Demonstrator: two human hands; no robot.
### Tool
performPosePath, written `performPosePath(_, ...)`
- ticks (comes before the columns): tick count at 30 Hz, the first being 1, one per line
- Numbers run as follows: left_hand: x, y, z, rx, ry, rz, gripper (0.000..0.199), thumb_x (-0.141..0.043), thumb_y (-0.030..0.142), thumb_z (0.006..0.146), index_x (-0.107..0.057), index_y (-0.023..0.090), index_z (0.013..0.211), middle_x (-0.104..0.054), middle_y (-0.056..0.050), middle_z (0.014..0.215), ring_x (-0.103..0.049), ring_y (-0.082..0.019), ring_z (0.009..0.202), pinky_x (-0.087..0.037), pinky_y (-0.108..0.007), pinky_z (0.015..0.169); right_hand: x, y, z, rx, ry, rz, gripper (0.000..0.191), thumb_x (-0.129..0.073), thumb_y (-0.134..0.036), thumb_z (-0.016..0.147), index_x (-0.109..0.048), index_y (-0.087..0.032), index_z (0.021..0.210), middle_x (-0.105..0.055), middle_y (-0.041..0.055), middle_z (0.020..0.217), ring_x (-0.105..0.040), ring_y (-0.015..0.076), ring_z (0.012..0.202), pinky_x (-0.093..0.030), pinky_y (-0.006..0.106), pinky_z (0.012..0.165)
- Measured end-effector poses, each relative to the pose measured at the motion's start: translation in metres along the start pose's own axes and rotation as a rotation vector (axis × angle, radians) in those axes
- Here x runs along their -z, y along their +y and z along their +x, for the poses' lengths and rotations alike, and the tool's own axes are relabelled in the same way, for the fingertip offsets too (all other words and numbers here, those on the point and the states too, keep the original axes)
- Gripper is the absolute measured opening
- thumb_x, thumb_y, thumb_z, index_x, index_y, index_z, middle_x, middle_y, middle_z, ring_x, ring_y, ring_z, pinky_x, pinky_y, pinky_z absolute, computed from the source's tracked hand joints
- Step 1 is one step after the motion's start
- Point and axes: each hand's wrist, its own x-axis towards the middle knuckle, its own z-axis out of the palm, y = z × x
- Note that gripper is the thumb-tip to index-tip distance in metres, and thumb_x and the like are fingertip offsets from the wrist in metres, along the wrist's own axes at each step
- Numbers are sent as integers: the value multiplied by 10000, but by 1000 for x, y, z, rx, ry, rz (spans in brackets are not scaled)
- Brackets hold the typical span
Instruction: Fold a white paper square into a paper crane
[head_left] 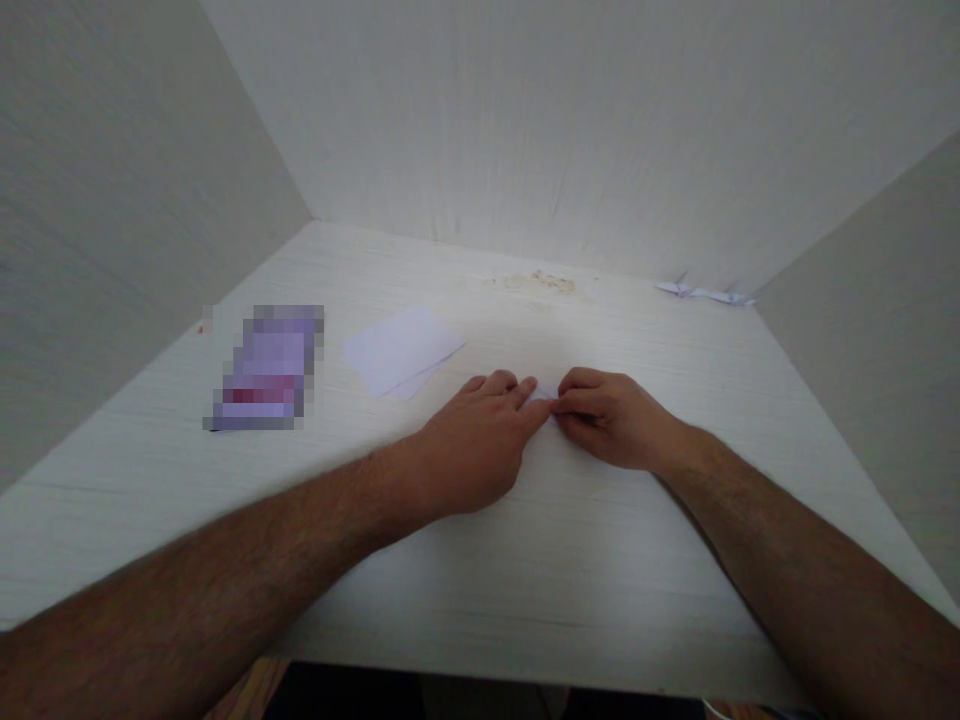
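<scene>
Between my two hands is a small piece of folded white paper, mostly covered by fingers. My left hand holds it against the table, thumb and fingertips closed on its left part. From the other side, my right hand pinches the paper's right edge, with its fingers bunched close to the left thumb. The folded shape cannot be made out. Beyond my left hand lie a few loose white paper sheets, overlapping and flat.
A blurred-out purple flat object lies on the left of the white table. Two small folded paper figures, resembling cranes, stand by the back right corner. Pale walls enclose the table's back and sides. Brownish stains mark the rear.
</scene>
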Motion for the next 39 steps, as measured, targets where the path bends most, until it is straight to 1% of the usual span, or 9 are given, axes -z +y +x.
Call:
performPosePath(6,-1,2,-3,-53,48,72,400,-407,129,931,-591,135,1286,-573,-137,1452,-536,-301,1230,-420,-473,1038,-2,2,-1,-4,14,-3,208,-560,-134,897,-761,-144,949,-663,78,878,-595,124,696,-466,247,621)
performPosePath(9,-2,3,-4,-71,55,81,362,-404,138,941,-612,137,1237,-581,-128,1447,-540,-297,1211,-420,-476,1014,-2,3,-1,4,19,0,208,-562,-134,895,-762,-142,950,-668,83,887,-607,130,709,-473,251,628)
performPosePath(15,-4,3,-4,-60,49,72,399,-400,128,935,-581,134,1291,-536,-135,1493,-510,-303,1255,-411,-471,1025,-1,1,-1,5,10,-3,221,-562,-126,890,-769,-115,966,-674,105,893,-626,147,727,-488,267,644)
performPosePath(18,-4,3,-3,-42,45,61,442,-401,125,926,-551,141,1342,-525,-139,1500,-505,-309,1258,-408,-472,1035,0,0,0,9,12,6,220,-557,-129,894,-770,-101,939,-671,104,871,-608,134,687,-469,257,614)
performPosePath(21,-2,2,0,-19,44,37,452,-397,121,919,-551,149,1343,-555,-116,1473,-513,-305,1231,-412,-471,1028,0,0,0,-1,8,1,219,-555,-133,897,-770,-113,929,-671,96,873,-598,132,681,-464,257,612)
performPosePath(26,1,1,3,43,37,27,479,-380,80,886,-573,106,1324,-632,-113,1377,-547,-289,1129,-438,-449,949,-1,1,-1,0,6,-12,243,-551,-131,896,-774,-115,993,-673,104,894,-619,151,731,-483,273,652)
performPosePath(30,1,1,3,34,46,48,502,-395,106,896,-573,107,1366,-619,-93,1418,-544,-288,1126,-424,-456,958,0,1,1,-10,-9,-9,239,-553,-121,889,-776,-119,975,-665,94,879,-608,140,716,-471,261,640)
performPosePath(36,3,-6,5,11,13,45,530,-421,135,905,-561,148,1416,-606,-63,1451,-541,-283,1158,-419,-457,954,-1,2,-1,14,20,-3,217,-564,-120,878,-771,-131,942,-663,81,858,-591,129,689,-453,252,617)
performPosePath(39,4,-8,5,4,0,39,526,-430,140,904,-573,192,1408,-593,-40,1469,-547,-271,1161,-420,-443,952,-2,3,-3,-6,36,20,197,-573,-124,875,-766,-149,905,-671,71,863,-595,123,685,-453,249,615)
